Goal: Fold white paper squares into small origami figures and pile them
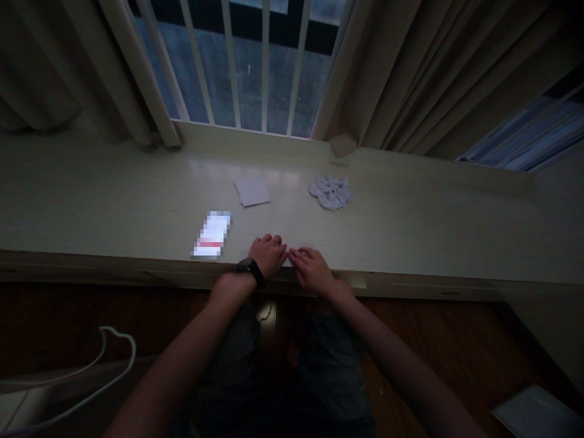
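Note:
At the front edge of the pale ledge, my left hand (pixel 268 255), with a dark watch on its wrist, has its fingers closed on a small piece of white paper (pixel 287 262). Fingertips almost meeting it from the other side, my right hand (pixel 312 267) is closed on the same piece. Most of that paper is hidden by the fingers. Beyond the hands lies a stack of white square papers (pixel 253 191). To its right rests a cluster of several small folded or twisted white paper pieces (pixel 331 192).
A lit, blurred phone (pixel 212 235) lies on the ledge (pixel 424 225) left of my hands. Behind are a barred window and curtains (pixel 387 73). A white cable (pixel 132 350) loops at the lower left. A pale flat object (pixel 538 413) is at the lower right.

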{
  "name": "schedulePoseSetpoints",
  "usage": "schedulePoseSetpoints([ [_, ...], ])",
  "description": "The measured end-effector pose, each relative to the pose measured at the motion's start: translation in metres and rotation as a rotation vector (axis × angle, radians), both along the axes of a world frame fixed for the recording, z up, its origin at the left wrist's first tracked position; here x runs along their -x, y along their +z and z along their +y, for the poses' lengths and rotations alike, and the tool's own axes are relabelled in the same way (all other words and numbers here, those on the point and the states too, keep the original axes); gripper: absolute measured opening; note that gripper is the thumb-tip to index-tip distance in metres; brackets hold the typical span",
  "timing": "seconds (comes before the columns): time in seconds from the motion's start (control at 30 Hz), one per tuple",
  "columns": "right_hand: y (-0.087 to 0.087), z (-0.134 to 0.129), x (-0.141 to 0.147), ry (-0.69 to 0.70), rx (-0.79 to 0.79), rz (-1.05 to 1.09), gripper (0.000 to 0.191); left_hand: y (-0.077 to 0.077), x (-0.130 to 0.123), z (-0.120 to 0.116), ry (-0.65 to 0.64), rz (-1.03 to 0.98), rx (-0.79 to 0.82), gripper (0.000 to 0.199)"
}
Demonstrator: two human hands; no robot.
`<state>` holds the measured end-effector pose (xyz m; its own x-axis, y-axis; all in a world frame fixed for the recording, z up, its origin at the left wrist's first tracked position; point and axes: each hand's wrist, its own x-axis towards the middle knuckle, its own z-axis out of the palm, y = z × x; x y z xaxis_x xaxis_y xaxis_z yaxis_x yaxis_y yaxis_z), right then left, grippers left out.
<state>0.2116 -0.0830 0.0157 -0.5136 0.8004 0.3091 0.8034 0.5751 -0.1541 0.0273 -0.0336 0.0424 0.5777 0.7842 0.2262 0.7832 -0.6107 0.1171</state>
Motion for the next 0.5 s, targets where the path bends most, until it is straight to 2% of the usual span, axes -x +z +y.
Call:
schedulePoseSetpoints([
  [0.2, -0.002, -0.001, 0.001, -0.006, -0.001, -0.019, 0.049, 0.003, -0.007, -0.009, 0.067, 0.007, -0.025, 0.026],
  [0.33, 0.002, -0.006, -0.002, -0.018, 0.004, -0.027, 0.049, 0.006, -0.008, -0.009, 0.067, 0.020, -0.034, 0.027],
  [0.5, 0.010, -0.019, -0.007, -0.107, 0.030, -0.034, 0.045, 0.006, -0.010, -0.008, 0.064, 0.030, -0.035, 0.028],
])
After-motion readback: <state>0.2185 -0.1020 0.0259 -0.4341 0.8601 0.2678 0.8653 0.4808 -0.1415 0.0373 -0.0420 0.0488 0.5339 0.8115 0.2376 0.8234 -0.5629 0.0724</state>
